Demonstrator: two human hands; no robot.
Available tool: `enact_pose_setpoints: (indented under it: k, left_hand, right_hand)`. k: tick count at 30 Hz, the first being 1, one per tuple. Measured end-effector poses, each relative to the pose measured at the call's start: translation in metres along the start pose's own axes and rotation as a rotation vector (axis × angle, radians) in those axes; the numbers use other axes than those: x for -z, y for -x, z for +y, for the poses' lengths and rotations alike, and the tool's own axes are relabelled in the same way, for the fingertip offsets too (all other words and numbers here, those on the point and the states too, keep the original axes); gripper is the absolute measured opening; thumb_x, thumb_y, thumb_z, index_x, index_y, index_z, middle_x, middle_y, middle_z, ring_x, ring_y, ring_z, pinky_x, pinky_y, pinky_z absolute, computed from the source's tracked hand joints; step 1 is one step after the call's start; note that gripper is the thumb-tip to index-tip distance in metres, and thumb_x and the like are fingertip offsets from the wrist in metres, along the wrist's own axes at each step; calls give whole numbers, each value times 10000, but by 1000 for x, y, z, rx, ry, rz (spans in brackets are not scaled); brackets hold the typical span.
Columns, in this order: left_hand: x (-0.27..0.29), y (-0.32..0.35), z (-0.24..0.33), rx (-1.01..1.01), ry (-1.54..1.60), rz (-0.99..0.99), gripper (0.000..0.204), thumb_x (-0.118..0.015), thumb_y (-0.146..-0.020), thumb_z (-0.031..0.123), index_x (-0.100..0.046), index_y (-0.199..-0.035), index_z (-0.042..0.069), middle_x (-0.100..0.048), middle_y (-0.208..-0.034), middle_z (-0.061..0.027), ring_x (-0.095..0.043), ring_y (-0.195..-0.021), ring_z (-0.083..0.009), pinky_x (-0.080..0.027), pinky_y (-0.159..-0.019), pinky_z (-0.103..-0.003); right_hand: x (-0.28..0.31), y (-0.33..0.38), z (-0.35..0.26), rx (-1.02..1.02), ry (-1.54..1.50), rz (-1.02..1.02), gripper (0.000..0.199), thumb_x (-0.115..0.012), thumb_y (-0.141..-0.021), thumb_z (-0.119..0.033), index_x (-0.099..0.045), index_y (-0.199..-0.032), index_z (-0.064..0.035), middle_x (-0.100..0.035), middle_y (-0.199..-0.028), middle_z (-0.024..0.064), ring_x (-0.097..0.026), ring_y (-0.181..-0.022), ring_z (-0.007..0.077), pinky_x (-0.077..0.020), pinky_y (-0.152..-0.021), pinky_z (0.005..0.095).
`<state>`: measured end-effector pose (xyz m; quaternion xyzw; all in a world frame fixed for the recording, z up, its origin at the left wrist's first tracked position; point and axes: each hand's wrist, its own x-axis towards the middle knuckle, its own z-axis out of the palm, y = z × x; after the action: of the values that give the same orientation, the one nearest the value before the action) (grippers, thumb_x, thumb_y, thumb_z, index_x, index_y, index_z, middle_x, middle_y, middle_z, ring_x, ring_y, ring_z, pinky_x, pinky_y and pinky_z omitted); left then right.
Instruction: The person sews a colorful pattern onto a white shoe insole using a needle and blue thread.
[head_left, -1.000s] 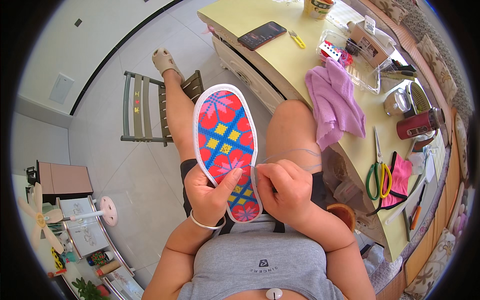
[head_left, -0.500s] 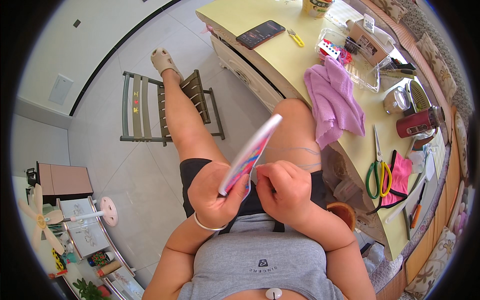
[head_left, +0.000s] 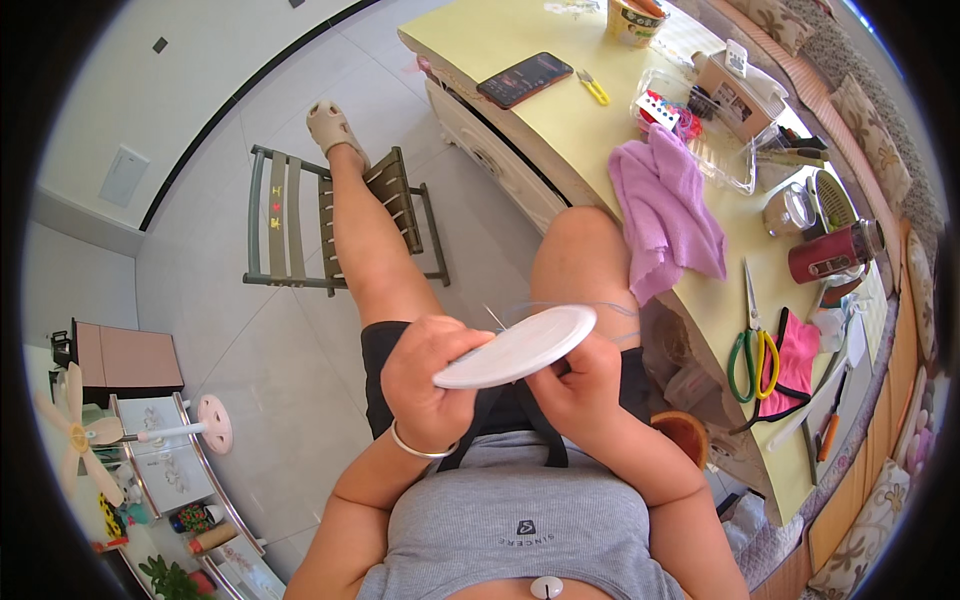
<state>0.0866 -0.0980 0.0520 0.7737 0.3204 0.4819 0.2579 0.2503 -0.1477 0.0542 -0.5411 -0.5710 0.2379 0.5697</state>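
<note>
A round white embroidery hoop (head_left: pixel 520 348) is held above my lap, tilted so that its pale side shows. My left hand (head_left: pixel 424 385) is closed on its left edge. Beside those fingers a thin needle (head_left: pixel 493 317) sticks up past the far edge. My right hand (head_left: pixel 582 388) is closed at the hoop's right side; its fingertips are partly behind the hoop, and whatever they pinch is hidden. Loops of grey-blue thread (head_left: pixel 590 306) trail across my thigh beyond the hoop.
On the yellow table at right lie a purple towel (head_left: pixel 668 212), scissors (head_left: pixel 754 350), pink cloth (head_left: pixel 792 362), a phone (head_left: pixel 525 80) and yellow snips (head_left: pixel 594 88). A clear tray (head_left: pixel 728 165) holds coloured thread. A folding stool (head_left: pixel 385 210) stands ahead, a fan (head_left: pixel 85 436) at left.
The hoop has tipped from steeply upright to nearly flat, turning its coloured face out of sight. My right hand has moved slightly down, partly behind it. A needle now shows at the far edge.
</note>
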Motion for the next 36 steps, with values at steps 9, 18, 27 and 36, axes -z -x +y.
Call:
enact_pose_setpoints:
  k: [9,18,27,36]
  left_hand:
    - [-6,0,-4,554,1072,-2,272,-681,-862,-9,-596,-1119,-38,-695,-1062,-112,-665,-949,-168,-534,-843,-295]
    - [-3,-1,-4,546,1200,-2,378,-709,-836,5,-591,-1193,-44,-680,-1132,-118,-655,-999,-193,-516,-901,-324]
    - [43,-21,-55,592,1154,290,316,-688,-856,109,-575,-1113,-35,-656,-969,-134,-640,-839,-220,-527,-703,-351]
    - [133,-15,-133,588,1564,667,78,-580,-937,56,-553,-932,-17,-533,-779,-94,-502,-722,-186,-456,-597,-293]
  right_hand:
    - [4,-2,22,-810,-1168,-254,149,-675,-887,-99,-689,-1002,-5,-687,-958,54,-611,-912,143,-468,-842,277]
    - [30,-17,61,-664,-1114,210,89,-614,-928,-137,-618,-948,-50,-648,-999,72,-574,-857,119,-444,-592,217]
    - [183,2,56,-297,-734,258,131,-511,-993,-106,-519,-1100,-30,-441,-736,9,-425,-614,95,-547,-569,241]
    - [424,85,140,-144,-625,975,74,-480,-894,77,-492,-925,11,-429,-773,28,-406,-656,116,-374,-568,232]
